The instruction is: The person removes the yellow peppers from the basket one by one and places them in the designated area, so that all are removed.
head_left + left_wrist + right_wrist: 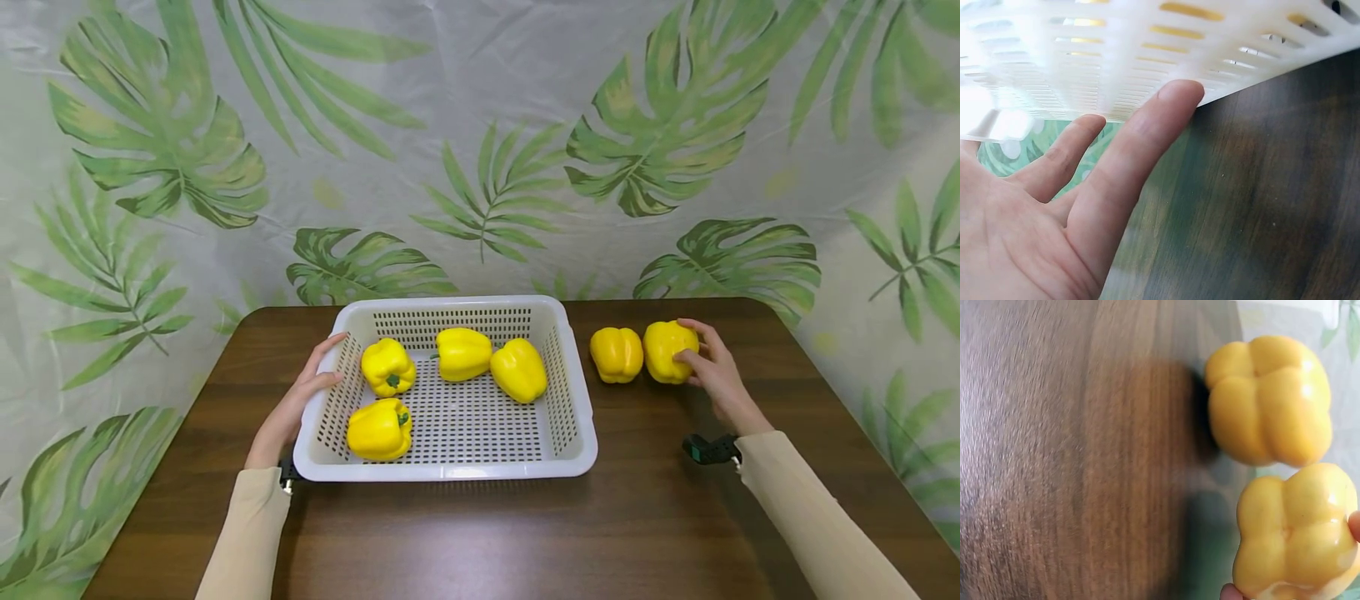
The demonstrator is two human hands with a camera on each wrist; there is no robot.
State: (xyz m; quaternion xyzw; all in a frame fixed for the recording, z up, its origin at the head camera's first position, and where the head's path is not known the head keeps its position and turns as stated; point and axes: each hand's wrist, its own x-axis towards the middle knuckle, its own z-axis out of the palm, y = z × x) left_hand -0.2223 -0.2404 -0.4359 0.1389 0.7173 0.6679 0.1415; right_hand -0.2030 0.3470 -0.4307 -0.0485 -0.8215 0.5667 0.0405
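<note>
My left hand (296, 404) grips the left rim of a white perforated plastic basket (442, 471), thumb and a finger over the rim. In the left wrist view, other fingers (1110, 169) lie against the slotted outer wall. Inside the basket are several yellow bell peppers, among them one at front left (375, 431) and one at the right (519, 371). My right hand (720, 375) holds a yellow bell pepper (666, 352) between thumb and fingers. Another yellow bell pepper (617, 355) sits just left of it; the right wrist view shows their lobed ends.
The dark brown wooden table (510, 542) carries everything. Behind it hangs a pale curtain (525, 92) with green leaf prints. A black wrist device (708, 450) sits by the right cuff.
</note>
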